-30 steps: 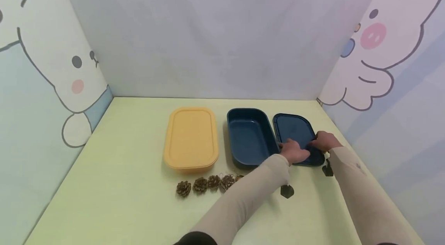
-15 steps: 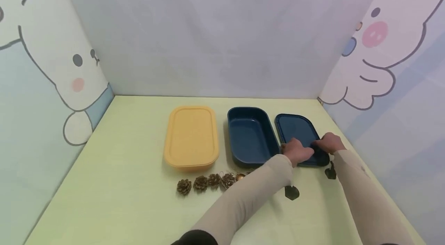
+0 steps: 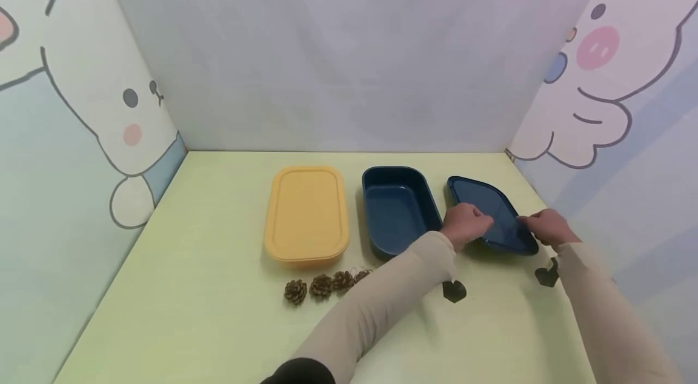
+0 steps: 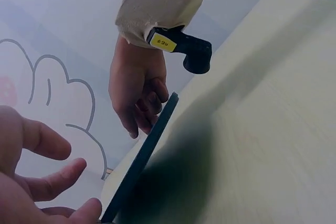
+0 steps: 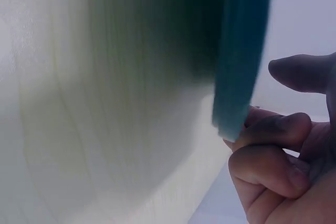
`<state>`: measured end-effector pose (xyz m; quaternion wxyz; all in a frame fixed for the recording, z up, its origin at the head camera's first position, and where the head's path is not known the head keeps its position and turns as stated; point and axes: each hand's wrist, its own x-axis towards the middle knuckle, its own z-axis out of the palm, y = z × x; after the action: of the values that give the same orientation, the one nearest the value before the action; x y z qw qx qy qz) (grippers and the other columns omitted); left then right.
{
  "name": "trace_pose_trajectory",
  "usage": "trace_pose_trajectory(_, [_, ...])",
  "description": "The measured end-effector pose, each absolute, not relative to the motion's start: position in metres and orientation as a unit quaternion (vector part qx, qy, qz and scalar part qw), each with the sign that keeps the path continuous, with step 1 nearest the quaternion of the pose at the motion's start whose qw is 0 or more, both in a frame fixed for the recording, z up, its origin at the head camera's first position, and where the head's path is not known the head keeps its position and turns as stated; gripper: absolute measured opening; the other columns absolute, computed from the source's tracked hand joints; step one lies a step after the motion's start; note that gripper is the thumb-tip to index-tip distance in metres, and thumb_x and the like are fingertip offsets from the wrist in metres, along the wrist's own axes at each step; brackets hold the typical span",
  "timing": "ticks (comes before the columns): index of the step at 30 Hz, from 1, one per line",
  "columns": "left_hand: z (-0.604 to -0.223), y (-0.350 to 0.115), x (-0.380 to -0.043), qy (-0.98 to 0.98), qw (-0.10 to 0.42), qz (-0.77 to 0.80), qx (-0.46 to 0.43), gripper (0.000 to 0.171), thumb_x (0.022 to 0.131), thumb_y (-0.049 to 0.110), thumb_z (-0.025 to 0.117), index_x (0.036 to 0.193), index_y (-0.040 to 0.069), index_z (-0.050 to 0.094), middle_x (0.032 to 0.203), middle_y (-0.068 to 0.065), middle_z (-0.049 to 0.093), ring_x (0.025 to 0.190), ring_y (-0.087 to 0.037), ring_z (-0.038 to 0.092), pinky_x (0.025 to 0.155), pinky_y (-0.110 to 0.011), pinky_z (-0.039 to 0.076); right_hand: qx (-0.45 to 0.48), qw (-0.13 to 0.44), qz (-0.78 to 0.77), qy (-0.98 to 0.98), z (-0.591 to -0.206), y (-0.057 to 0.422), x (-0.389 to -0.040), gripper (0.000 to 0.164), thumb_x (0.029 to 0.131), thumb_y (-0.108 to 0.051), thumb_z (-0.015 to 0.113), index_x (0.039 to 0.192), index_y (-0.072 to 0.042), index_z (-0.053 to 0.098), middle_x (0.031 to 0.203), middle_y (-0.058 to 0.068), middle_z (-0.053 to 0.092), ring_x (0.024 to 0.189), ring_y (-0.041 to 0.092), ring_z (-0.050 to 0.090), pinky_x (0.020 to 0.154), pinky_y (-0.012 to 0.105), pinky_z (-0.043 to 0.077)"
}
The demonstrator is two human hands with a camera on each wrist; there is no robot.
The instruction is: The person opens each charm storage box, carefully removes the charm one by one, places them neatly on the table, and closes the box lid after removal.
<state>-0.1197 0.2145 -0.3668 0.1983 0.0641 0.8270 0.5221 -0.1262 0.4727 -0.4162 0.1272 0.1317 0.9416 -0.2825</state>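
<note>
A dark blue lid (image 3: 493, 205) is raised at a slant over the right side of the table, its shadow beneath. My left hand (image 3: 465, 225) holds its left edge in the head view; in the left wrist view the fingertips meet the low end of the rim. With curled fingers, my right hand (image 3: 548, 228) grips the opposite edge, and its thumb stands apart from the lid in the right wrist view. Left of the lid is a deep navy container (image 3: 397, 205), uncovered, its near right corner partly behind my left hand.
A yellow container with its lid (image 3: 307, 211) on stands left of the navy one. Several pine cones (image 3: 321, 286) lie in a row in front, partly behind my left sleeve. Walls (image 3: 349, 51) enclose the table's back and sides.
The lid has come up from lying flat, turned and shifted right. My right hand has moved right with it, and the left hand has rolled over at its edge.
</note>
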Motion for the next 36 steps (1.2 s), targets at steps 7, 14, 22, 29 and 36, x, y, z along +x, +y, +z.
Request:
trace_pose_trajectory(7, [-0.356,0.203,-0.126,0.836,0.156,0.519,0.087,0.017,0.089,0.022,0.067,0.073,0.018,0.065,0.073,0.009,0.058,0.067,-0.008,0.050,0.056,-0.021,0.040,0.152,0.128,-0.306,0.931,-0.402,0.467,-0.127,0.051,0.102,-0.044,0.047,0.057,-0.021,0.044,0.052,-0.010,0.035,0.048,0.009,0.040,0.050,0.027,0.039])
trace_pose_trajectory(14, [-0.353,0.190,-0.132,0.838,0.138,0.518,0.101,0.011,0.092,0.024,0.067,0.082,0.019,0.066,0.074,0.009,0.059,0.066,-0.008,0.051,0.056,-0.021,0.041,0.147,0.153,-0.370,0.905,-0.388,0.461,-0.122,0.049,0.104,-0.044,0.046,0.063,-0.018,0.056,0.052,-0.013,0.040,0.046,0.003,0.038,0.048,0.023,0.040])
trace_pose_trajectory(22, [-0.355,0.177,-0.138,0.844,0.092,0.505,0.159,0.007,0.094,0.026,0.066,0.092,0.021,0.070,0.081,0.010,0.064,0.068,-0.005,0.052,0.059,-0.017,0.041,0.135,0.142,-0.389,0.900,-0.368,0.451,-0.124,0.050,0.103,-0.050,0.045,0.067,-0.019,0.059,0.052,-0.015,0.039,0.048,0.003,0.038,0.049,0.022,0.039])
trace_pose_trajectory(29, [-0.350,0.174,-0.139,0.818,0.089,0.543,0.165,0.024,0.097,0.032,0.063,0.120,0.026,0.069,0.099,0.008,0.071,0.068,-0.005,0.052,0.063,-0.020,0.044,0.127,0.128,-0.512,0.840,-0.345,0.446,-0.119,0.062,0.105,-0.058,0.023,0.078,-0.027,0.069,0.065,-0.013,0.060,0.056,0.005,0.048,0.053,0.022,0.042])
trace_pose_trajectory(36, [-0.347,0.172,-0.140,0.799,0.076,0.561,0.200,0.051,0.099,0.038,0.054,0.149,0.037,0.046,0.122,0.000,0.070,0.083,-0.009,0.060,0.082,-0.021,0.049,0.128,0.098,-0.691,0.705,-0.330,0.445,-0.109,0.073,0.101,-0.067,0.017,0.087,-0.018,0.071,0.081,-0.004,0.075,0.062,0.010,0.060,0.053,0.020,0.050])
